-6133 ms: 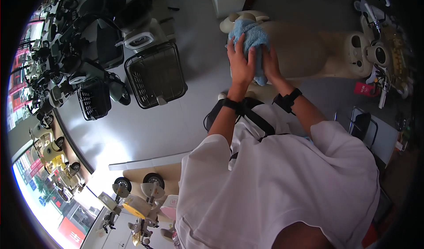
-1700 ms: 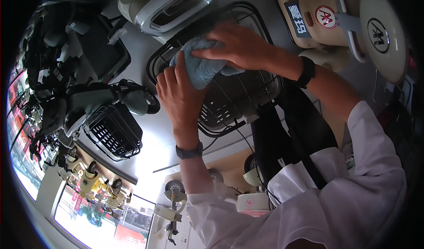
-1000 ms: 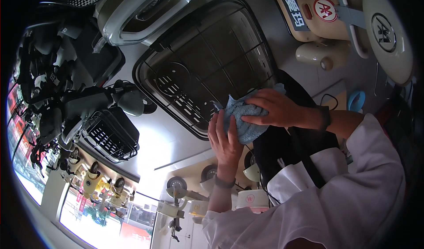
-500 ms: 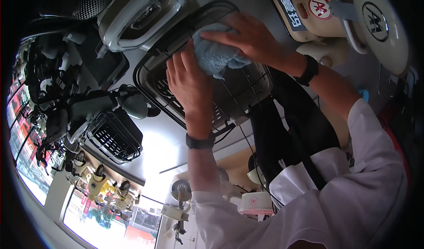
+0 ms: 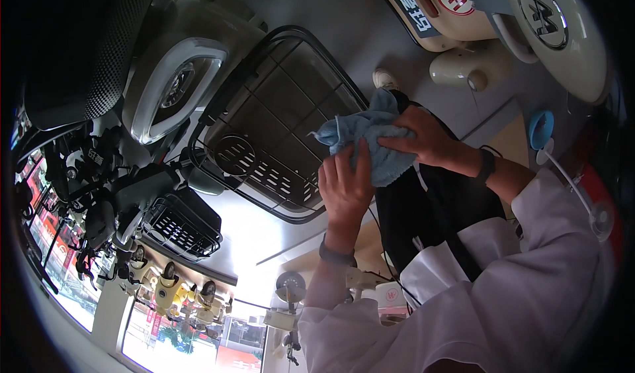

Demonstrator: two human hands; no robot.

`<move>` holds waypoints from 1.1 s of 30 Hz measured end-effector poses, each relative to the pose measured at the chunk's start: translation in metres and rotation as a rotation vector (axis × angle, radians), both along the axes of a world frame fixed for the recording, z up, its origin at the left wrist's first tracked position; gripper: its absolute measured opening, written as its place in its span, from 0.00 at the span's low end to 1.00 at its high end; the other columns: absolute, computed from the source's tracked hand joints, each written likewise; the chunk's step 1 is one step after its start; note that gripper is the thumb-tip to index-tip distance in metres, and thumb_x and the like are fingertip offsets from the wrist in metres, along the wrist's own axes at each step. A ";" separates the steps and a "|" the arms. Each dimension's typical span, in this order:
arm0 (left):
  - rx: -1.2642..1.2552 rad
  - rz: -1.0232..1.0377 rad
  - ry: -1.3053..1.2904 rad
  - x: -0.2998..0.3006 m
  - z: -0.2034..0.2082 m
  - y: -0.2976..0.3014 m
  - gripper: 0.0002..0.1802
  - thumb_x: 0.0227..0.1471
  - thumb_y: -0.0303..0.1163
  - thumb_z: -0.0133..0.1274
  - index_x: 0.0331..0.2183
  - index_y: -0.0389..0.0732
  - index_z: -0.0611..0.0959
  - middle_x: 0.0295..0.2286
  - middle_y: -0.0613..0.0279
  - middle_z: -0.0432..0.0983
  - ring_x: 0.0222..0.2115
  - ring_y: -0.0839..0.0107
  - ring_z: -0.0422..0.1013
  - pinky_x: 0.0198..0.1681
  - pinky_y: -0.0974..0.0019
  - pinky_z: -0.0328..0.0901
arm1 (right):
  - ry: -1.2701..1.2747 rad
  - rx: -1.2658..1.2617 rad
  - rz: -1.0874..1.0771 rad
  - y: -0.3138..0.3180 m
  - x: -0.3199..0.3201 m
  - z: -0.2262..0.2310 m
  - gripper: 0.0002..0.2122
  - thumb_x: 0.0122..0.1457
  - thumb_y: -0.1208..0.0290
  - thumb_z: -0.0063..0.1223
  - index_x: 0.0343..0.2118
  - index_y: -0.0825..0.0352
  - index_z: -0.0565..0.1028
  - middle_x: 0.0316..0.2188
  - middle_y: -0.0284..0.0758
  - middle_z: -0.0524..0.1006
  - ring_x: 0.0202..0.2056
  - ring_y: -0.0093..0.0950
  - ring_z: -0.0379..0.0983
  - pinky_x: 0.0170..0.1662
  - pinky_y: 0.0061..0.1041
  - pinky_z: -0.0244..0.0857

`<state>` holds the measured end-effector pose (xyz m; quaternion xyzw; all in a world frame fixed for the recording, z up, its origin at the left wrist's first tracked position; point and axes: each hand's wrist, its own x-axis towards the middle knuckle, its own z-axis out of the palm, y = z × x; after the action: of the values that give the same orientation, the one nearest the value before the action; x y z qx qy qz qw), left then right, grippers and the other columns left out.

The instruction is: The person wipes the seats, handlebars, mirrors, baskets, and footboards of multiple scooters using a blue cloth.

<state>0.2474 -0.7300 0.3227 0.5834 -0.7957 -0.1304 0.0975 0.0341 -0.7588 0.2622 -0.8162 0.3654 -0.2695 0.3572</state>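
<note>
A light blue cloth [image 5: 380, 149], bunched and fuzzy, is gripped between both hands in front of my body. My left hand [image 5: 347, 184] pinches its lower left side, fingers pointing up. My right hand [image 5: 426, 138] holds the right side with thumb and fingers closed on the fabric. Just left of the cloth is a black wire basket [image 5: 291, 101] with a slotted floor, mounted at the front of a scooter; nothing shows in it. Neither hand visibly touches the basket.
A scooter's pale-rimmed headlight [image 5: 177, 88] lies left of the basket. Cream scooter bodies [image 5: 552, 35] stand at the upper right, near a blue round item [image 5: 541, 129]. Another black basket [image 5: 182, 224] and several scooters fill the left side, before bright windows [image 5: 198, 336].
Both hands and the cloth have moved from over the basket to its right, closer to my body. More of the basket's inside now shows, and the view has shifted.
</note>
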 end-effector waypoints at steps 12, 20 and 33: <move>0.080 -0.052 -0.062 -0.028 -0.009 -0.022 0.29 0.42 0.25 0.56 0.51 0.44 0.77 0.40 0.60 0.73 0.36 0.61 0.72 0.36 0.61 0.67 | -0.120 0.103 -0.235 -0.002 0.002 -0.041 0.36 0.35 0.76 0.70 0.53 0.48 0.72 0.46 0.35 0.71 0.43 0.36 0.71 0.43 0.34 0.68; 0.016 -0.091 -0.148 -0.035 -0.023 -0.139 0.36 0.40 0.25 0.61 0.54 0.47 0.73 0.45 0.58 0.71 0.44 0.57 0.72 0.44 0.55 0.67 | -0.369 0.349 -0.591 -0.080 0.050 -0.059 0.29 0.44 0.84 0.59 0.53 0.60 0.71 0.47 0.42 0.71 0.49 0.41 0.70 0.52 0.35 0.65; 0.418 -0.345 -0.325 -0.060 -0.015 -0.114 0.35 0.40 0.36 0.63 0.52 0.44 0.72 0.45 0.55 0.70 0.43 0.56 0.70 0.48 0.58 0.66 | -0.554 0.940 -0.560 0.001 0.025 -0.083 0.24 0.53 0.78 0.52 0.55 0.68 0.66 0.45 0.40 0.73 0.50 0.36 0.69 0.54 0.34 0.61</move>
<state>0.1873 -0.8439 0.3082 0.4605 -0.8439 -0.2110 -0.1767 0.0594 -0.7581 0.1788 -0.3438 0.5392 -0.3653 0.6765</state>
